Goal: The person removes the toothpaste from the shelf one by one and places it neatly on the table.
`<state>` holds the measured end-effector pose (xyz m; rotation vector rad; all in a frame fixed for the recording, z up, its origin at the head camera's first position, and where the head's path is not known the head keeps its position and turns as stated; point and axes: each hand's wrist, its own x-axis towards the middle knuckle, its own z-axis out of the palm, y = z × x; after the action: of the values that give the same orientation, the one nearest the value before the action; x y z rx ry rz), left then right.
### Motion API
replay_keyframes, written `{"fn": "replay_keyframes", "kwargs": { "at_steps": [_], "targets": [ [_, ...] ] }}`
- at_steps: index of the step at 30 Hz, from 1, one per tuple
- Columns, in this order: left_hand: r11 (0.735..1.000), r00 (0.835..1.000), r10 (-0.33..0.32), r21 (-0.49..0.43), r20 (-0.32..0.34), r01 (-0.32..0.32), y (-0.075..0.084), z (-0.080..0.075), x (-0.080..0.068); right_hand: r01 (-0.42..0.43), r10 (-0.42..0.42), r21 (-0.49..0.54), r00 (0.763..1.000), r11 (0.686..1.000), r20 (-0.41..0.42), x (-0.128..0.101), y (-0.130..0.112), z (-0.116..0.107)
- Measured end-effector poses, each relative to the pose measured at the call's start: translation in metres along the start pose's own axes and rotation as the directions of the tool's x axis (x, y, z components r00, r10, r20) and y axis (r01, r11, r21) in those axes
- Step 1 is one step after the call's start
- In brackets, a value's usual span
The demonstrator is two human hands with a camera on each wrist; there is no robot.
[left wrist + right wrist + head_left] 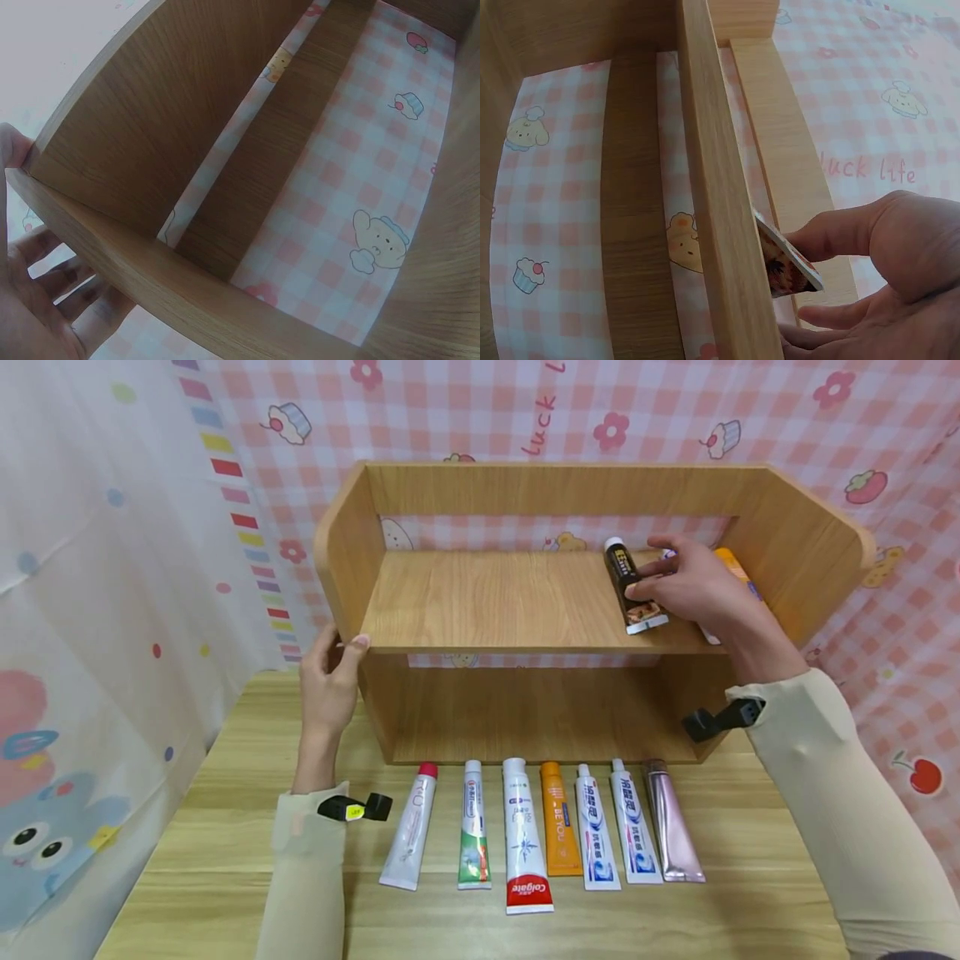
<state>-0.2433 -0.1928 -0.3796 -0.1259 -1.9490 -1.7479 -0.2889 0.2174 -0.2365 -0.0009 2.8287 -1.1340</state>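
Wooden and pale, the shelf unit (525, 602) stands on the counter (225, 860), its upper board carrying a black toothpaste tube (633, 589) near the unit's right wall, with an orange tube (731, 564) lying just beyond it, closer to that wall. At the unit's front foot, seven tubes (525, 827) lie side by side in a row on the counter. Against the unit's left wall, the left hand (330, 681) grips the front edge, thumb in front and fingers curled behind. On the upper board, the right hand (693, 585) pinches the black toothpaste tube between thumb and fingers.
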Motion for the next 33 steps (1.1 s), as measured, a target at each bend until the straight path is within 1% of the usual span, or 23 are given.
{"fn": "replay_keyframes", "kwargs": {
  "at_steps": [3,11,17,20,26,30,33],
  "targets": [
    [1.0,1.0,0.003,-0.006,-0.003,-0.003,-0.001,0.0,0.001,-0.001,0.001,-0.01,0.999,1.0,0.039,0.002,-0.001,-0.001],
    [1.0,1.0,0.004,0.001,-0.004,-0.004,0.0,0.0,0.001,0.021,-0.007,-0.09,0.989,0.996,0.149,0.003,-0.006,-0.004],
    [1.0,1.0,-0.006,0.008,-0.002,0.006,0.001,0.0,0.0,0.04,-0.021,-0.08,0.974,0.996,0.225,0.004,-0.008,-0.007],
    [1.0,1.0,-0.006,0.013,0.002,0.006,0.001,0.0,0.0,0.05,-0.031,-0.071,0.968,0.996,0.248,0.003,-0.007,-0.008],
    [1.0,1.0,-0.006,0.017,0.004,0.006,0.001,-0.001,0.0,0.046,-0.037,-0.034,0.972,0.998,0.23,0.0,-0.004,-0.008],
    [1.0,1.0,-0.004,0.015,0.003,0.004,0.0,-0.001,0.0,0.028,-0.036,0.045,0.98,0.999,0.194,-0.003,0.002,-0.006],
    [1.0,1.0,-0.006,0.017,0.005,0.006,0.0,-0.001,0.0,0.026,-0.044,0.112,0.986,0.993,0.161,-0.007,0.007,-0.004]
  ]
}}
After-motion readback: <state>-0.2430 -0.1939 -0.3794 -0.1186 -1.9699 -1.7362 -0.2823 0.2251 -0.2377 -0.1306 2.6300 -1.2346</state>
